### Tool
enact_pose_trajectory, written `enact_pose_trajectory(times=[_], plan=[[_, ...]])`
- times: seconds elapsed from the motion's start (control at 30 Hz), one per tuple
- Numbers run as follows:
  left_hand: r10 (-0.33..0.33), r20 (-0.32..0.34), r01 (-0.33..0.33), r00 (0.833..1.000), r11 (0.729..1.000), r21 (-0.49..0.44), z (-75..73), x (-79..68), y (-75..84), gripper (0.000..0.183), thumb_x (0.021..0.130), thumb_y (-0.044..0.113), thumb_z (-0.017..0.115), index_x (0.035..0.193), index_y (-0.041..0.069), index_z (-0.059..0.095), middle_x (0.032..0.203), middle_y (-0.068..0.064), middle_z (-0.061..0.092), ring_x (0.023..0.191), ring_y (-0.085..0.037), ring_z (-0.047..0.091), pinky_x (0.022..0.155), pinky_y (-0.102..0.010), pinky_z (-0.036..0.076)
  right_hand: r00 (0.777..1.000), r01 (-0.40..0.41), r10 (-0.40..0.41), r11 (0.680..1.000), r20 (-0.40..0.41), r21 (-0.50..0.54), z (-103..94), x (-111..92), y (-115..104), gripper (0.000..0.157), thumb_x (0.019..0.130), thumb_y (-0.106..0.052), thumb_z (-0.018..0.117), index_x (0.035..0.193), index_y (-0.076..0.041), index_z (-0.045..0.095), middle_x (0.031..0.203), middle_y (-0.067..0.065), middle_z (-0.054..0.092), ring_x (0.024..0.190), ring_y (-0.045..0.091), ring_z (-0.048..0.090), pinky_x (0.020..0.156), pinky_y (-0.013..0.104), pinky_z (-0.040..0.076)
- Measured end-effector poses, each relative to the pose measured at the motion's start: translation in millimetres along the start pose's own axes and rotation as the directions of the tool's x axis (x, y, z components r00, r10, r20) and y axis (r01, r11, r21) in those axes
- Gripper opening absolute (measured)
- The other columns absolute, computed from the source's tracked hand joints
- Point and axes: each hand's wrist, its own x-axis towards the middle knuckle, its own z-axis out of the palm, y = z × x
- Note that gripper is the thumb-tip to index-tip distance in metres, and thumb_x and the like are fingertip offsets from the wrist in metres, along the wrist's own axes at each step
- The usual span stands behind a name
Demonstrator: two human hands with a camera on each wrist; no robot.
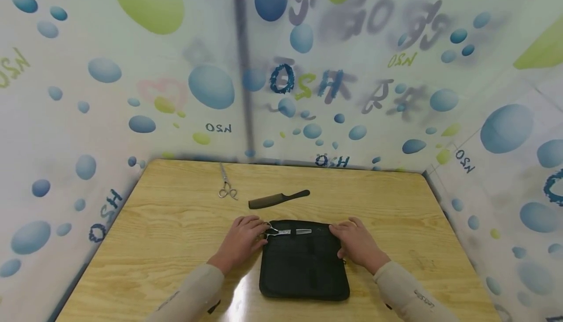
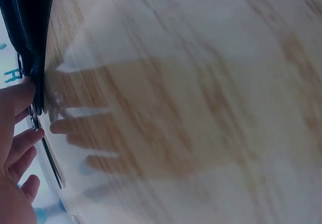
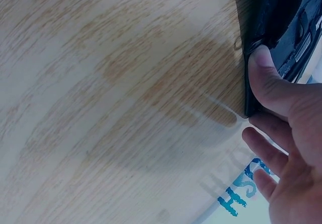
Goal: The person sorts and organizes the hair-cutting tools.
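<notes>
A black zip case (image 1: 305,268) lies flat on the table in the head view. Thinning scissors (image 1: 286,232) lie along its upper part, their blades under a black strap. Their finger rings stick out at the case's upper left corner. There my left hand (image 1: 244,238) pinches the rings between thumb and fingers; the exact contact is partly hidden. My right hand (image 1: 357,242) grips the upper right corner, and in the right wrist view its thumb (image 3: 264,63) presses on the case edge (image 3: 249,95). Beyond the case lie a dark comb (image 1: 277,200) and another pair of scissors (image 1: 226,187).
The light wooden table (image 1: 167,224) has its back edge against a wall (image 1: 206,146) patterned with blue and green drops and lettering. Side walls stand close at left and right. A small zip pull (image 3: 238,44) hangs at the case's right side.
</notes>
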Motion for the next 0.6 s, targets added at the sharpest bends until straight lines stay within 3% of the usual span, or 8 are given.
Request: enact_pose_trajectory(times=[0.37,0.6], plan=[[-0.018,-0.014,0.018,1.000,1.000,0.008,0.8,1.2,4.0,0.037,0.083,0.032,0.076,0.116,0.016,0.070,0.117,-0.004,0.071,0.117,-0.026,0.060,0.098,-0.048,0.045,1.000,-0.006,0.006,1.000,0.006,0.001,-1.1,0.3,-0.9,0.070,0.070,-0.033,0.086,0.132,-0.011,0.062,0.121,0.006,0.070,0.112,0.026,0.062,0.109,0.051,0.038],[-0.118,-0.011,0.118,0.993,0.993,-0.004,0.6,-0.3,7.8,0.043,0.086,0.043,0.071,0.117,0.014,0.068,0.116,-0.006,0.071,0.118,-0.030,0.060,0.099,-0.053,0.043,1.000,-0.012,0.012,1.000,0.015,0.010,-2.9,0.7,-2.2,0.070,0.070,-0.032,0.086,0.132,-0.010,0.062,0.121,0.006,0.070,0.113,0.026,0.062,0.109,0.051,0.037]])
